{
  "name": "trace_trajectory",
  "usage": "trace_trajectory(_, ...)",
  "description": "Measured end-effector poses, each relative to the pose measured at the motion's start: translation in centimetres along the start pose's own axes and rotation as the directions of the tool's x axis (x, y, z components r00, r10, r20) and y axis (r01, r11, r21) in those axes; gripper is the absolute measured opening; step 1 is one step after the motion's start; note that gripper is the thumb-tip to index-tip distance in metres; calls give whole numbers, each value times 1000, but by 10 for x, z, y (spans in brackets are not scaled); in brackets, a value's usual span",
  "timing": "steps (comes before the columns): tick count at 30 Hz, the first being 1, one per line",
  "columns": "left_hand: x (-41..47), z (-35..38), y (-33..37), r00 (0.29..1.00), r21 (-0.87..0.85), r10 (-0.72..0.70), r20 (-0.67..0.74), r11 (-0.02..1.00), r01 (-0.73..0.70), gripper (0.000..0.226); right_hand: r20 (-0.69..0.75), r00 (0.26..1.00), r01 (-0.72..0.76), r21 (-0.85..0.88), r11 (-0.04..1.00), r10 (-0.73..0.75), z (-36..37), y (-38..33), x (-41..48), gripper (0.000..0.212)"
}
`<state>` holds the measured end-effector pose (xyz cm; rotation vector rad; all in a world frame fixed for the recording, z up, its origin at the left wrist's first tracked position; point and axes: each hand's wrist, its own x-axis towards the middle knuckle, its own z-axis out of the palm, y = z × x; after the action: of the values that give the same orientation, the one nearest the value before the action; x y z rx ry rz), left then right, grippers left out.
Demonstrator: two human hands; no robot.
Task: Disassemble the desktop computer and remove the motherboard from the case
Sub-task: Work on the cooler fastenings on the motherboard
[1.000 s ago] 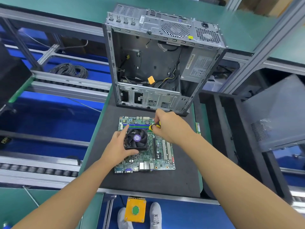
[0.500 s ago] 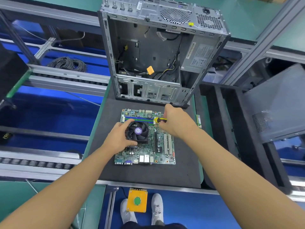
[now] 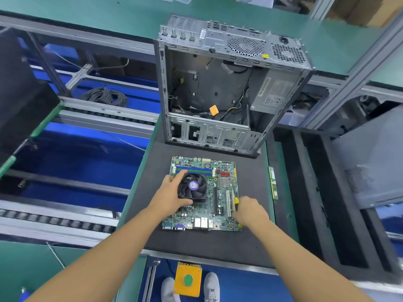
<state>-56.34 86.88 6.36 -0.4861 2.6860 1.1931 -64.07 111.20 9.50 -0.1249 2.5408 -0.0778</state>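
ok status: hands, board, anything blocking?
Left hand gripping cooler fan. Right hand holding yellow screwdriver at board's right edge. Motherboard out, flat on mat; case behind. Nothing blocking.

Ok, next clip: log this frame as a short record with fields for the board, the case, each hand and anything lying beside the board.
board: green motherboard flat on the black mat, outside the case
case: open grey metal computer case behind the board, loose cables inside
left hand: left hand grips the black cooler fan mounted on the board
right hand: right hand holds a yellow-handled screwdriver at the board's right edge
beside board: green memory stick on the mat's right side
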Motion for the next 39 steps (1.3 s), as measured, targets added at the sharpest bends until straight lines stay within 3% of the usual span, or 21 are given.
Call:
trace_trajectory(11,0,2,-7,1000,-35,-13,-13,999,13,98,-149,986,-57,101,993,71,13,27,2,16)
trace_trajectory(16,5,-2,-4,1000,-40,-10,8,999,11,98,-136,981,-127,95,987,139,17,50,-3,19)
trace_trajectory(21,6,-4,0,1000,-12,-9,24,1000,9,97,-90,990,-98,94,991,107,17,48,-3,20)
trace_trajectory(32,-6,-3,0,1000,-58,-19,4,998,20,99,-20,999,-42,-109,993,40,19,39,-6,45)
trace_trajectory(36,-11,-6,-5,1000,-90,-22,14,996,23,91,-165,984,-78,-61,995,67,17,33,-8,44)
trace_trajectory(39,-17,-9,-5,998,-115,-54,-14,992,52,76,-315,949,-6,-69,998,-16,11,20,-14,36)
